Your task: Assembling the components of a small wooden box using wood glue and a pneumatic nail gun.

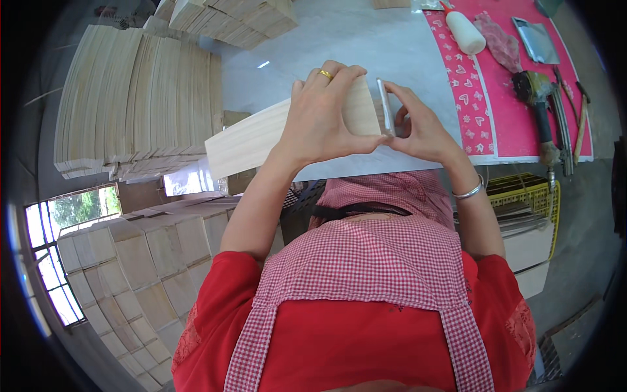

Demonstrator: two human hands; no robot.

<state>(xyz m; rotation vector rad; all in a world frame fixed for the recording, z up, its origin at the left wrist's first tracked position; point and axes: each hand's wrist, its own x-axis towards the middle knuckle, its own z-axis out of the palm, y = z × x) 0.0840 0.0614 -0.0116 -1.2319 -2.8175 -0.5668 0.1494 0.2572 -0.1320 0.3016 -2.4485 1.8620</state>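
Note:
A long pale wooden piece (245, 145) lies slantwise over the near edge of the table; whether it is a single board or a box is hard to tell. My left hand (317, 117) grips it near its right end, fingers over the far side and thumb at the near corner. Just right of that end, my right hand (424, 134) pinches a small thin panel (384, 104) with a whitish edge, standing upright. The panel is close to the wood's end; I cannot tell if they touch.
Stacked thin boards (137, 98) stand at the left, with another stack (235, 19) behind. To the right, a pink cloth (503, 124) carries a white glue bottle (465, 32) and an air nail gun (539, 98). Many wooden boxes (163, 248) are piled lower left; a yellow crate (555, 196) sits lower right.

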